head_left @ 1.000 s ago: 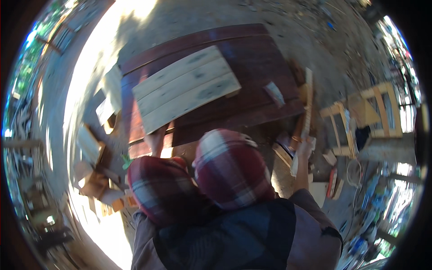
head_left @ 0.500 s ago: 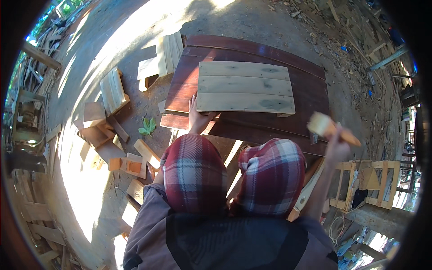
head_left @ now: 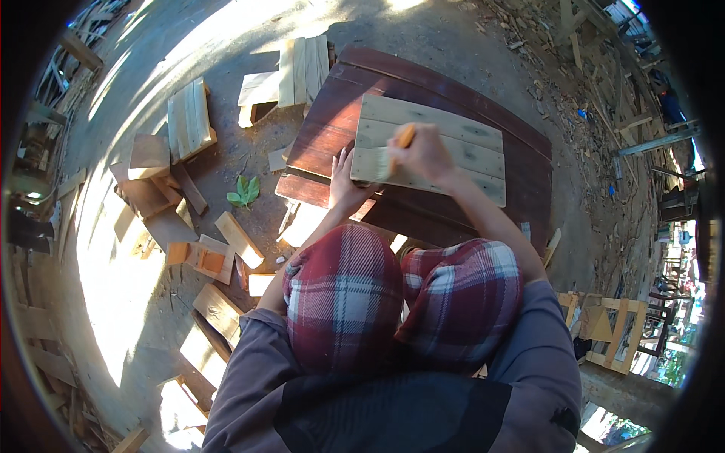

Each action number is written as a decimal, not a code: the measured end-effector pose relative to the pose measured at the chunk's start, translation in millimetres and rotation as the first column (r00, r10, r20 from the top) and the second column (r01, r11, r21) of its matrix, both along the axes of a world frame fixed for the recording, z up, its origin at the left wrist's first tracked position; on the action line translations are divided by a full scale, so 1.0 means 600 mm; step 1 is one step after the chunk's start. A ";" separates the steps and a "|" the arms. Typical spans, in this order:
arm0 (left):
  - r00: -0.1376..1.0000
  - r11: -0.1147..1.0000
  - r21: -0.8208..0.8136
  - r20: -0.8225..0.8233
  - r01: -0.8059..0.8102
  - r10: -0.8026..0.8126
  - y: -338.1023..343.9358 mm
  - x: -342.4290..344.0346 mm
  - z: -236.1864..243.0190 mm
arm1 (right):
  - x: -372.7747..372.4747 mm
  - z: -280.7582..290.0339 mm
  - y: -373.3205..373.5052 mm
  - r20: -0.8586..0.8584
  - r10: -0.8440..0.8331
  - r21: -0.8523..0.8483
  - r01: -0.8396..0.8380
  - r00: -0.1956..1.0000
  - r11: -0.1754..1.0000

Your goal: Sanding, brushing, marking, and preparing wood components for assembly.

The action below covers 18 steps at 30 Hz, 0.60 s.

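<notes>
A pale board (head_left: 468, 155) made of several slats, with dark blotches, lies on a larger dark-red wooden panel (head_left: 487, 113). My right hand (head_left: 423, 158) grips a brush (head_left: 401, 142) with an orange handle, its pale bristles down on the left part of the slatted board, blurred by motion. My left hand (head_left: 346, 180) rests at that board's lower left corner, fingers stretched upward along its edge. My knees (head_left: 340, 309), in red plaid cloth, are just below the panel.
Wooden blocks and offcuts (head_left: 187, 121) lie across the ground at left, near a green leafy sprig (head_left: 244, 192). Pale wooden frames (head_left: 612, 332) stand at lower right. Scrap wood and debris (head_left: 581, 45) line the upper right.
My right hand has swung the brush from beside the panel's right edge onto the slatted board. My left hand stays at the board's corner. The view has shifted.
</notes>
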<state>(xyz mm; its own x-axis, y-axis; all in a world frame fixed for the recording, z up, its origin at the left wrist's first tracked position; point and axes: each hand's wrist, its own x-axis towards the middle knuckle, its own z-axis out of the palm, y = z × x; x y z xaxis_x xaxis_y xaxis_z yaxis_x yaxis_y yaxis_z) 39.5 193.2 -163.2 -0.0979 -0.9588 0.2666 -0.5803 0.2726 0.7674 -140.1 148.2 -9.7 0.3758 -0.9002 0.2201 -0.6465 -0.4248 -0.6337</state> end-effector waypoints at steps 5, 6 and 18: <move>1.000 0.997 -0.073 -0.020 -0.018 0.016 -0.006 0.002 -0.020 | -0.058 0.071 -0.027 -0.189 -0.248 -0.141 0.224 0.950 0.964; 1.000 0.997 -0.080 -0.013 -0.020 0.019 -0.005 0.003 -0.020 | -0.035 0.082 -0.027 -0.059 -0.175 -0.125 0.166 0.983 0.978; 0.998 0.999 -0.027 -0.059 0.025 -0.027 -0.004 -0.001 -0.004 | -0.233 0.006 -0.020 -0.048 -0.380 0.135 0.383 0.924 0.914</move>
<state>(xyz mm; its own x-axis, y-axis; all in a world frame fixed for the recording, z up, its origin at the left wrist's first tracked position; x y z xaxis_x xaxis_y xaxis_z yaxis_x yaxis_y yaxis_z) 38.9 190.9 -165.7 -0.1058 -0.9489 0.2972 -0.5267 0.3070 0.7927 -279.9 136.1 -6.3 0.0012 -0.9969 0.0787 -0.7550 -0.0525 -0.6536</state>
